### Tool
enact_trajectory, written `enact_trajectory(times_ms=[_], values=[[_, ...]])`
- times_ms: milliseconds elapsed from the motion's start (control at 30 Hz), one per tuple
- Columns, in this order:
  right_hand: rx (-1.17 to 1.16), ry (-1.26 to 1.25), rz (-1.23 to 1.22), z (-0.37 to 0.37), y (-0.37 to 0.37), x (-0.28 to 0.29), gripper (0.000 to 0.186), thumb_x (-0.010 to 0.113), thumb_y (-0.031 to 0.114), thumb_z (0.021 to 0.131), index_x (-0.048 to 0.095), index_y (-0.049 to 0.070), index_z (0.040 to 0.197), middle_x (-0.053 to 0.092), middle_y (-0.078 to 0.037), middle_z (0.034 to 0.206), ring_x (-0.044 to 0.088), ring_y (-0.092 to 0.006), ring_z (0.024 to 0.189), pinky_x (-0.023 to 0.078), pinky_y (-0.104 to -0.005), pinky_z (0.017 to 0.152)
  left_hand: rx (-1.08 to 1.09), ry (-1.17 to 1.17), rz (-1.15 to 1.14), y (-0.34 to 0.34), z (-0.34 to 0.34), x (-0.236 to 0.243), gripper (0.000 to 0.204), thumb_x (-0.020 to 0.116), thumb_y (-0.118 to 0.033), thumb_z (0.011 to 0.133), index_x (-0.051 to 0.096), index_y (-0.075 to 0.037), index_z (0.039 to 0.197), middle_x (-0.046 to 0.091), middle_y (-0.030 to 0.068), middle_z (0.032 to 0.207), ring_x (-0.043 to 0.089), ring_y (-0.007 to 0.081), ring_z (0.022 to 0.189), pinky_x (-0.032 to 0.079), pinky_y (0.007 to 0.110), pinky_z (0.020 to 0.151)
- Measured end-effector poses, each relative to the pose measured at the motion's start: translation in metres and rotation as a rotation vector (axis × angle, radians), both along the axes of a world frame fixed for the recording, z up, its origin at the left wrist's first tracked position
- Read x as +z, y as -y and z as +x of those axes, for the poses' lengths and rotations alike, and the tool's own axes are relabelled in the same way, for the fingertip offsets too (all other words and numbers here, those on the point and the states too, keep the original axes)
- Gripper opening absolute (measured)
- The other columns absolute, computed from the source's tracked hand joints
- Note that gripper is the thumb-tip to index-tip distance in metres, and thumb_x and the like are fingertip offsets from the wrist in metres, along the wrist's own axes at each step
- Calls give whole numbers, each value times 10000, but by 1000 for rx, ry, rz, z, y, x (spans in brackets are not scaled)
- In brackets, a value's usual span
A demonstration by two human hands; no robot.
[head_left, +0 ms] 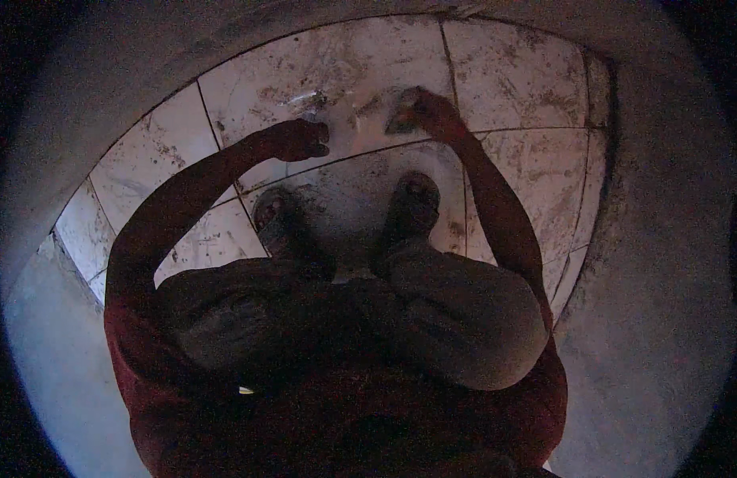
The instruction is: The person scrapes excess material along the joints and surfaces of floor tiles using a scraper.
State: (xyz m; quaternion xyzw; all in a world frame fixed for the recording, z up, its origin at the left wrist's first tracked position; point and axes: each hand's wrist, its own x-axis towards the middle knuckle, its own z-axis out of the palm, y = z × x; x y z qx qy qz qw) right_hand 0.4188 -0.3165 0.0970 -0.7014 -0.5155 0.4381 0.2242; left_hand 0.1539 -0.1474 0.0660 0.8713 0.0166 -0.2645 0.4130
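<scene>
The light is dim and both hands show mostly as dark shapes over a dirt-streaked tiled floor (520, 159). My right hand (436, 114) presses a small, dark greenish pad (402, 119) against a tile; its exact kind is hard to make out. My left hand (299, 140) is just above the floor to the left, fingers bent with a gap between them and the thumb; I see nothing in it. Beyond that hand, a wet patch (308, 99) glints on the same tile.
My two feet (274, 205) rest on the tiles between my hands and bent knees (496, 327). Grey walls (663, 199) curve round the floor at the far side, left and right. Dark grime lines the right floor edge.
</scene>
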Motion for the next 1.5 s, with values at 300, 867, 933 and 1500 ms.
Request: enact_trajectory(times_ms=[300,867,933,1500], values=[[-79,86,-23,33,10,0,320,533,266,859,537,91,1128,566,-93,1117,576,-222,971,451,-341,868,-77,-130,101,0,0,18,482,439,-405,888,481,-24,1180,484,207,1214,482,362,1095,377,425,951],[102,59,-42,108,56,-33,518,577,398,817,483,69,1207,596,-102,1076,563,-244,987,437,-348,858,-85,-192,96,-2,-2,15,483,431,-426,890,483,-1,1112,549,214,1045,536,367,979,421,451,843],[44,158,-109,102,55,-9,492,573,387,822,495,69,1190,596,-98,1076,566,-239,976,437,-343,855,-42,-171,79,-1,0,15,479,427,-423,892,483,0,1111,545,211,1055,535,366,983,420,453,846],[227,465,285,-23,106,-1,326,576,237,852,537,95,1143,570,-86,1100,564,-243,980,429,-356,887,-22,-201,49,-3,3,20,468,445,-414,885,509,-30,1146,505,203,1187,509,363,1047,401,425,916]])
